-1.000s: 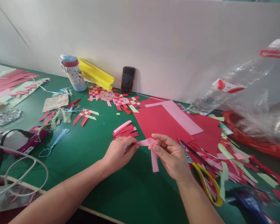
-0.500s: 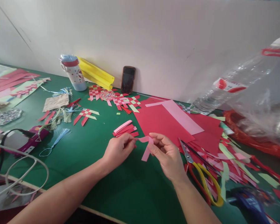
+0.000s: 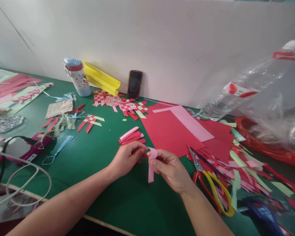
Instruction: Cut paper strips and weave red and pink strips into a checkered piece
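Note:
A pink paper strip [image 3: 151, 166] is bent over between my two hands, one end hanging down over the green table [image 3: 100, 170]. My left hand [image 3: 128, 157] pinches one end with closed fingers. My right hand [image 3: 169, 168] pinches the fold at the top with thumb and forefinger. Just behind my hands lies a small pile of red and pink strips [image 3: 132, 135]. Red and pink paper sheets [image 3: 177, 129] lie further back to the right.
Yellow-handled scissors [image 3: 212, 186] lie right of my right hand beside a heap of paper offcuts [image 3: 245, 170]. A large plastic bottle [image 3: 260, 95] lies at right. Woven paper pieces [image 3: 120, 103], a phone [image 3: 134, 84], a small flask [image 3: 77, 77] and cables [image 3: 22, 170] are around.
My hands have come closer together and shifted slightly left. The pink strip has been folded over more tightly, and its free end now hangs straight down.

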`<state>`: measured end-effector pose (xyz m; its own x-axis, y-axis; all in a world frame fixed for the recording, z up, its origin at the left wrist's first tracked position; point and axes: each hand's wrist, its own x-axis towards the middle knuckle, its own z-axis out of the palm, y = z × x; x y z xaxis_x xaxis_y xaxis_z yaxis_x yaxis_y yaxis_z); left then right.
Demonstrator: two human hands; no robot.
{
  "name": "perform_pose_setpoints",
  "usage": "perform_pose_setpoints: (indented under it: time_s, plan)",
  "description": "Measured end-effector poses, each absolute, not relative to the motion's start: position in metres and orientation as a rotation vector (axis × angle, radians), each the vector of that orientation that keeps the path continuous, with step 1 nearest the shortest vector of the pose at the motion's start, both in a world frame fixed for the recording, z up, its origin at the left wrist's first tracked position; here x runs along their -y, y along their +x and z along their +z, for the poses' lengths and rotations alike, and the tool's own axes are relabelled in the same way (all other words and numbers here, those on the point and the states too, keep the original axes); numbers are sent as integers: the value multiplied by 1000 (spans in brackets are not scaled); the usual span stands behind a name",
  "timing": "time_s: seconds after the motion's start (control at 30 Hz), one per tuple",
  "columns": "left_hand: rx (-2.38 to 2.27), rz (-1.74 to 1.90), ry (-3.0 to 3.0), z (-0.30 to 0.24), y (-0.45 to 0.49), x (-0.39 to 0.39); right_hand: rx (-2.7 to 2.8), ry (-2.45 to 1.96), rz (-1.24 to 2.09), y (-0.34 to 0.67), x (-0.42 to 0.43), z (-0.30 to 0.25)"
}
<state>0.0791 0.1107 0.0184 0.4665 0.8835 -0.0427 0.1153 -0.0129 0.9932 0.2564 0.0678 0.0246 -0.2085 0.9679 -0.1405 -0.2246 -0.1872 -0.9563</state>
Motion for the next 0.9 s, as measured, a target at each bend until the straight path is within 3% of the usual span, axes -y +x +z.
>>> perform_pose_setpoints:
  time_s: [0.23,0.47,0.9]
  plan:
    - [-646,555,1101,25,83,-105,1156,-1308,1187,255,-72,21]
    - [-639,587,997,22,80,-108,1273,-1404,1015,252,-72,26]
    - [-633,666,1026,21,82,-106,1347,-1354,1250,251,-71,23]
